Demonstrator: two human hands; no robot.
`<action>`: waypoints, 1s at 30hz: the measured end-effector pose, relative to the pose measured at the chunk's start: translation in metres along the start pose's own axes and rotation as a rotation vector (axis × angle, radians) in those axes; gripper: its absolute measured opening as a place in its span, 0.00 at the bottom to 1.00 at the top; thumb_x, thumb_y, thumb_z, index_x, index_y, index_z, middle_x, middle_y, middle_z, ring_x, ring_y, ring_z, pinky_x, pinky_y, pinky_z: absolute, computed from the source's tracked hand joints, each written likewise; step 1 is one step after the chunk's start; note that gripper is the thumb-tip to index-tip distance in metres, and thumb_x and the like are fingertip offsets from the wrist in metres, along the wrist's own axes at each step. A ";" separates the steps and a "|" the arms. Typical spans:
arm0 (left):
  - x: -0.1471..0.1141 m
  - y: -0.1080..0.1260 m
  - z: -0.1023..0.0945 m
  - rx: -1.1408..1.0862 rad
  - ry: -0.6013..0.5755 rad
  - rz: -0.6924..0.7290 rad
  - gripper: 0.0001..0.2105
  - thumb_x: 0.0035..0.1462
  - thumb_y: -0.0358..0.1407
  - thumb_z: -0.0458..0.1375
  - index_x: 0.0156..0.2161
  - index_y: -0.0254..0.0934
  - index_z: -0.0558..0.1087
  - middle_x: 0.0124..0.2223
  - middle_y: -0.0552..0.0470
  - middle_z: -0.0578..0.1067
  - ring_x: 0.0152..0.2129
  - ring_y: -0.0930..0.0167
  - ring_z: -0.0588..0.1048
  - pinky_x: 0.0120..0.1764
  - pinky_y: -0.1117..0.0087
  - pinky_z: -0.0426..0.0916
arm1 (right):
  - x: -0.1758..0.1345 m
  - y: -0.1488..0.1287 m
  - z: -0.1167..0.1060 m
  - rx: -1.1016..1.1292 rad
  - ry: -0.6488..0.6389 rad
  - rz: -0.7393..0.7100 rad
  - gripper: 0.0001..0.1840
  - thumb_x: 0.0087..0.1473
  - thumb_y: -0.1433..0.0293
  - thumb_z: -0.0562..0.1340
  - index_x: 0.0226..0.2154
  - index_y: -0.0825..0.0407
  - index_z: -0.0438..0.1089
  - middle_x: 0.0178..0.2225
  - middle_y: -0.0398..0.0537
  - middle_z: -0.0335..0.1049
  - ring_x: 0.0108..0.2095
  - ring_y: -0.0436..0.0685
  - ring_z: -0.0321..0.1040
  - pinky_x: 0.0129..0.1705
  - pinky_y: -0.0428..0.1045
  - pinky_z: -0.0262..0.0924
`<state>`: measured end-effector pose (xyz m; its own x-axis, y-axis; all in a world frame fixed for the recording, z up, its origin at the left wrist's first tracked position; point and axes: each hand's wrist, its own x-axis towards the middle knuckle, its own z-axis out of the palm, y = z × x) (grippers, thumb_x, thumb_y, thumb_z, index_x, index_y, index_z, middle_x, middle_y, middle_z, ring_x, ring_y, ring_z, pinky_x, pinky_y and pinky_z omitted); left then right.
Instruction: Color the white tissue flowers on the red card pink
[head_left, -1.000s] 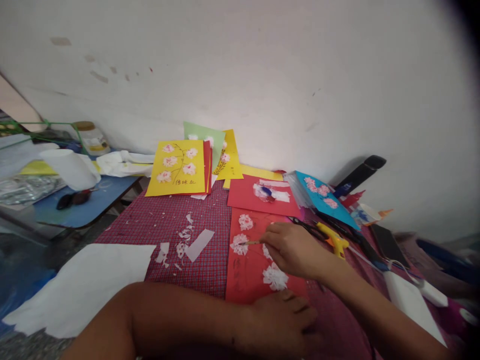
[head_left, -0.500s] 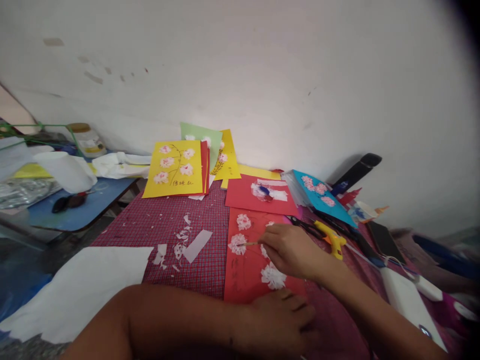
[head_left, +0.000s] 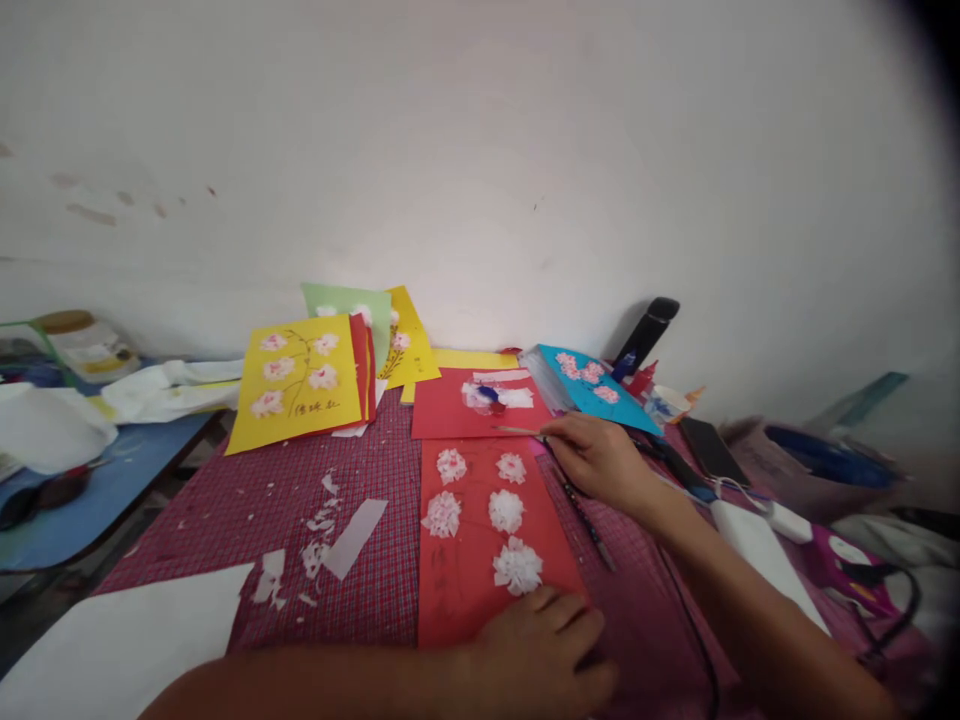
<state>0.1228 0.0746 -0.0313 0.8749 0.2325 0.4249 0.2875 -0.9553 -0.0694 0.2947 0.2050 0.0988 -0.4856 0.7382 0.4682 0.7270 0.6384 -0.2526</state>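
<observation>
- And here's the right hand (head_left: 596,462), fingertips pinched on a thin stick (head_left: 514,431), which juts out just left of them
- That stick lies nearly level, long axis crosswise, tip aimed left over the upper red sheet (head_left: 439,408); contact, I can't tell
- Down below, the left hand (head_left: 541,645) spreads palm-down on the near edge of the flowered red card (head_left: 469,550), whose length runs away toward the wall
- Handwritten characters on that card and the yellow card (head_left: 289,375), too blurred to read surely
</observation>
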 end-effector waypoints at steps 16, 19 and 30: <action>0.005 -0.001 0.052 0.051 0.114 -0.056 0.20 0.73 0.50 0.49 0.53 0.37 0.75 0.51 0.52 0.81 0.41 0.71 0.77 0.42 0.68 0.66 | 0.043 0.066 0.073 -0.190 -0.102 0.372 0.16 0.62 0.73 0.59 0.44 0.51 0.82 0.45 0.52 0.83 0.45 0.58 0.78 0.47 0.48 0.66; 0.006 0.000 0.052 0.027 0.112 -0.094 0.22 0.73 0.51 0.49 0.52 0.35 0.75 0.48 0.52 0.82 0.39 0.72 0.78 0.40 0.69 0.66 | 0.046 0.064 0.076 -0.214 -0.127 0.385 0.15 0.61 0.74 0.59 0.43 0.51 0.82 0.44 0.53 0.83 0.44 0.58 0.78 0.45 0.47 0.65; 0.002 -0.001 0.049 0.071 0.101 -0.039 0.17 0.73 0.48 0.49 0.55 0.45 0.75 0.52 0.53 0.79 0.41 0.71 0.77 0.41 0.68 0.65 | 0.046 0.063 0.073 -0.221 -0.129 0.372 0.16 0.61 0.74 0.59 0.44 0.51 0.81 0.45 0.53 0.83 0.45 0.59 0.78 0.46 0.49 0.65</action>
<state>0.1433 0.0847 -0.0748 0.8200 0.2461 0.5168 0.3505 -0.9297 -0.1135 0.2824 0.2949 0.0424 -0.2184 0.9387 0.2666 0.9430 0.2734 -0.1900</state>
